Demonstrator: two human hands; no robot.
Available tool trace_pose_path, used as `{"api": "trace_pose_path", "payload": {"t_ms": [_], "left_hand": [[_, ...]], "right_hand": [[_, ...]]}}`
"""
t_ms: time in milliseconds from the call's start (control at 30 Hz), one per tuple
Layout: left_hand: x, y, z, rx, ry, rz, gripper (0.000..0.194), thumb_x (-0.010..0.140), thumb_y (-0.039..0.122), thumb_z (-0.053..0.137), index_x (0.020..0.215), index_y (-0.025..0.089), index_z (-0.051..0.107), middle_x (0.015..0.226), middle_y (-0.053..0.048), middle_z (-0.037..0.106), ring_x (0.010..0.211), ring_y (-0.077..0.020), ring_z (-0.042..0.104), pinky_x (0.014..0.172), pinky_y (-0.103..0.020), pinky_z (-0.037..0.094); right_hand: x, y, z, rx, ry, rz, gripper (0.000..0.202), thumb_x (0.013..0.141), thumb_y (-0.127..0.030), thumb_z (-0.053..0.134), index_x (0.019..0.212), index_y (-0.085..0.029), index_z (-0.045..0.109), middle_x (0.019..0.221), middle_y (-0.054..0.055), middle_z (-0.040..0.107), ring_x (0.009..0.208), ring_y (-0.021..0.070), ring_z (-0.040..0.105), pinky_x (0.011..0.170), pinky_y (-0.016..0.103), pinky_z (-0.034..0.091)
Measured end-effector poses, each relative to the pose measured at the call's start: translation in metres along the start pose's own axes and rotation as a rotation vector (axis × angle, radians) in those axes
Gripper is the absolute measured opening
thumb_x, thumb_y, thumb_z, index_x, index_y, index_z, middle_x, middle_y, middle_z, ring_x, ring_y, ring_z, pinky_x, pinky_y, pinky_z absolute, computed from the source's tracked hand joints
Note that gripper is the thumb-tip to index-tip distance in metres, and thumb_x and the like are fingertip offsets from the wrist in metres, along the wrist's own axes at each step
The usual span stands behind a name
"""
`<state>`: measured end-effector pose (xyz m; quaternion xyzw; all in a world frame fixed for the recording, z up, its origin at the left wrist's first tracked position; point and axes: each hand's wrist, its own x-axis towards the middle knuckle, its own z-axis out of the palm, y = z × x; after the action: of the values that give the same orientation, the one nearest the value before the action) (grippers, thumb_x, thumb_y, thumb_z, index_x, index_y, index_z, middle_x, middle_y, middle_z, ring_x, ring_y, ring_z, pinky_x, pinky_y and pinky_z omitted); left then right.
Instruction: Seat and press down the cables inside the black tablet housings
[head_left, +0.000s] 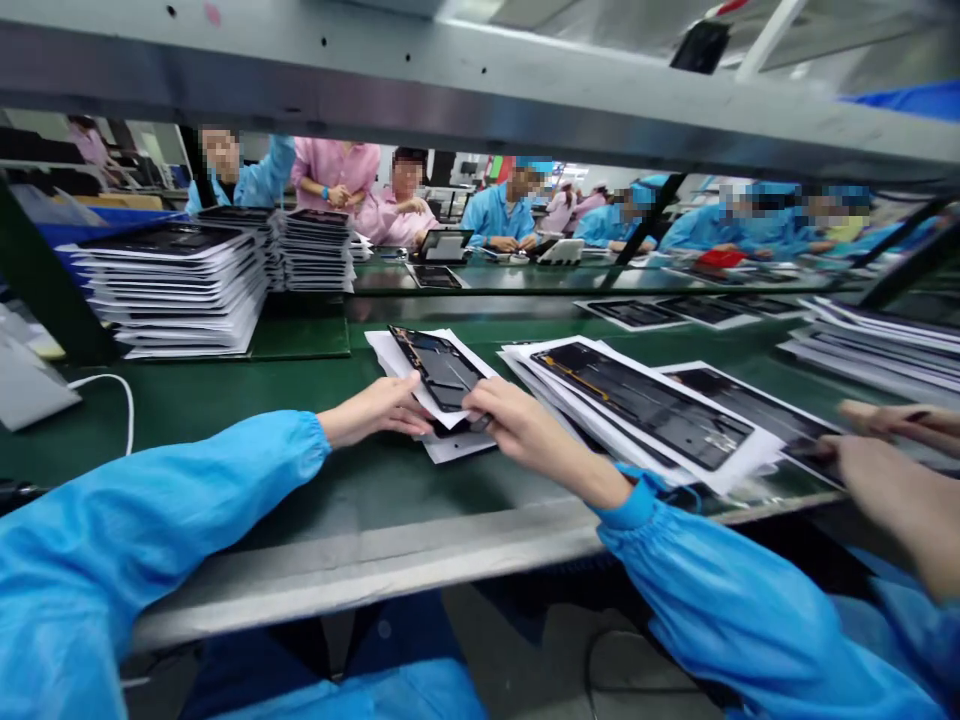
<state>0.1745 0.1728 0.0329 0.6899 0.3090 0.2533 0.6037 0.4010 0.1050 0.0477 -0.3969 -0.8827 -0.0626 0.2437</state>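
A dark tablet housing (442, 368) lies tilted on a white sheet (384, 350), raised over another dark panel and sheet on the bench. My left hand (379, 410) grips the left edge of the sheet and housing, with its thumb on top and its fingers underneath. My right hand (517, 420) is closed at the near right corner of the housing. A small dark piece shows below its fingers, and I cannot make out what it is. Just right of that hand is a pile of housings, with a larger tablet housing (645, 398) on top.
Tall stacks of sheets and panels (180, 290) stand at the left. Another stack (885, 350) is at the right, near a co-worker's hands (892, 470). A metal beam (450, 85) crosses above the green bench (225, 400). Several people sit across the line.
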Motion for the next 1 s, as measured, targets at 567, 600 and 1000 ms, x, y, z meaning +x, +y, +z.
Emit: {"api": "trace_pose_path", "payload": {"t_ms": [567,600,1000], "left_hand": [[-0.180,-0.009,-0.045,0.081,0.345,-0.211,0.059,0.083,0.044,0.071,0.131,0.013,0.059,0.097,-0.007,0.074,0.086,-0.0260,0.072,0.078,-0.037,0.059],[-0.184,-0.015,-0.046,0.118,0.329,-0.235,0.066,0.086,0.042,0.067,0.142,0.014,0.048,0.092,-0.006,0.074,0.076,-0.0230,0.071,0.069,-0.034,0.059],[-0.231,-0.033,-0.046,0.960,0.191,0.228,0.019,0.105,0.027,0.045,0.107,0.019,0.062,0.105,-0.006,0.061,0.092,-0.0161,0.062,0.078,-0.027,0.049]], "right_hand": [[-0.022,-0.147,0.035,0.818,0.370,0.142,0.016,0.099,-0.029,0.059,0.101,-0.023,0.074,0.082,0.004,0.069,0.074,0.0189,0.062,0.064,0.035,0.048],[-0.017,-0.157,0.043,0.833,0.350,0.130,0.013,0.096,-0.023,0.063,0.102,-0.024,0.074,0.085,0.004,0.071,0.078,0.0194,0.064,0.067,0.035,0.050],[-0.006,-0.197,0.093,0.623,0.198,-0.031,0.025,0.092,-0.004,0.061,0.113,-0.017,0.067,0.094,0.006,0.074,0.089,0.0178,0.065,0.086,0.038,0.057]]}}
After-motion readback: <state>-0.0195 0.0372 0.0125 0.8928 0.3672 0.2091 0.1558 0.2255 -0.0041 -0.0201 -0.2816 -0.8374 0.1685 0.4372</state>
